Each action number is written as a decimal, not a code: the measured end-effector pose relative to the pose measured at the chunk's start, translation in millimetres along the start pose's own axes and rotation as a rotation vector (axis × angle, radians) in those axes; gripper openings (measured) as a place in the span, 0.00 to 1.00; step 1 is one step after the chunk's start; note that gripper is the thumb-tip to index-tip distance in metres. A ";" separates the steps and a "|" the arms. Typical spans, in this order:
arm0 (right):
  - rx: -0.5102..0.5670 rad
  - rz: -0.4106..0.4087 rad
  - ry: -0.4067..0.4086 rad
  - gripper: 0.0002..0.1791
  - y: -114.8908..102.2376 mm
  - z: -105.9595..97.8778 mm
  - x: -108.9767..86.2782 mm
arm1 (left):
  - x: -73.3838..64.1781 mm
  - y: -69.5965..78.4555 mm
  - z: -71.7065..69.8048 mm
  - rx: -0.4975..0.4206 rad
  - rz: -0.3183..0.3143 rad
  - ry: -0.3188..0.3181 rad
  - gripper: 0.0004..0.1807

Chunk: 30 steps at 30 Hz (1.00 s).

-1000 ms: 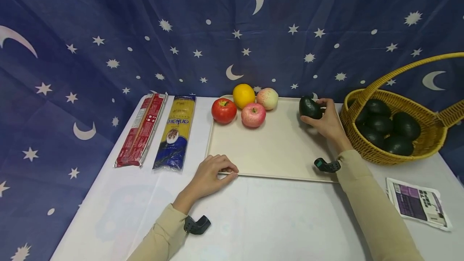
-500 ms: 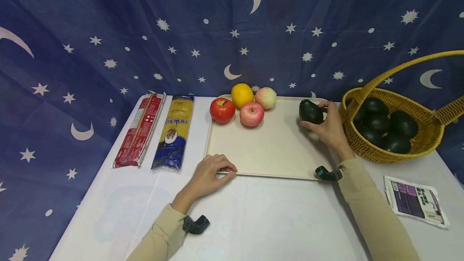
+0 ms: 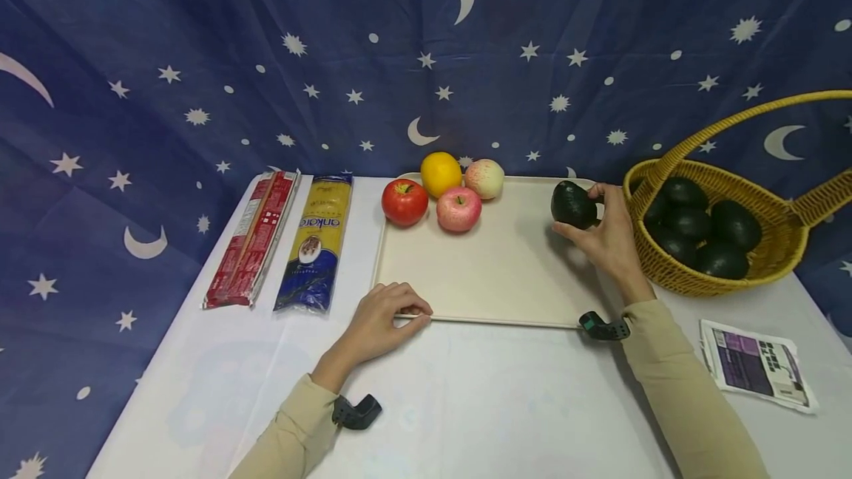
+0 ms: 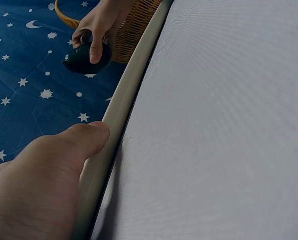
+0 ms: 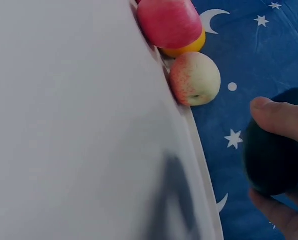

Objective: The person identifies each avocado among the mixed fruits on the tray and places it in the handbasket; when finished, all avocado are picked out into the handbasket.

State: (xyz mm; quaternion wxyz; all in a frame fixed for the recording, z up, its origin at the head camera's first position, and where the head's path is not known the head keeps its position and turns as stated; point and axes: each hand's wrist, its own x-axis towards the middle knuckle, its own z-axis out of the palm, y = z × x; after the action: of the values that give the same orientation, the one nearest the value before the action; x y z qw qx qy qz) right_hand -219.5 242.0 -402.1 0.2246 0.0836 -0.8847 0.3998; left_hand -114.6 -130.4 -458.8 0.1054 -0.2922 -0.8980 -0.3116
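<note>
In the head view, my right hand holds a dark green avocado between thumb and fingers over the back right of a cream tray. The avocado appears at the right edge of the right wrist view, thumb on one side and fingers on the other. My left hand is at the tray's front left corner, fingers curled over the rim. In the left wrist view its thumb lies along the tray rim; the other fingers are hidden there.
A red tomato, a yellow orange-like fruit, a pink apple and a pale peach cluster at the tray's back left. A wicker basket holds several avocados. Red packets, an ankara packet and a purple-white pouch lie on the table.
My right hand has shifted the avocado slightly right and towards me over the tray, tilting it a little. The left hand stays at the tray corner. The head view has drifted slightly.
</note>
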 end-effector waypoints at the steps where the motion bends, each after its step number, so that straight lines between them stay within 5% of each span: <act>1: 0.006 -0.006 0.007 0.40 -0.6 -0.9 -1.1 | 0.3 0.2 0.3 0.000 0.001 -0.002 0.04; 17: 0.073 0.119 0.196 0.39 -26.4 -49.2 -13.3 | 4.6 1.5 -0.4 -0.005 0.006 0.007 0.05; 30: 0.083 0.303 0.320 0.37 -14.0 -88.6 -16.0 | 0.3 -0.6 1.5 0.002 -0.022 -0.010 0.04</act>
State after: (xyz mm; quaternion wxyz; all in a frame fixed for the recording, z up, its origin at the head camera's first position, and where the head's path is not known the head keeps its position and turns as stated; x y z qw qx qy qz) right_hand -171.5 298.1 -348.8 0.2958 -0.1058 -0.8230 0.4733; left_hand -115.3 -129.8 -460.2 0.0977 -0.2838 -0.9020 -0.3105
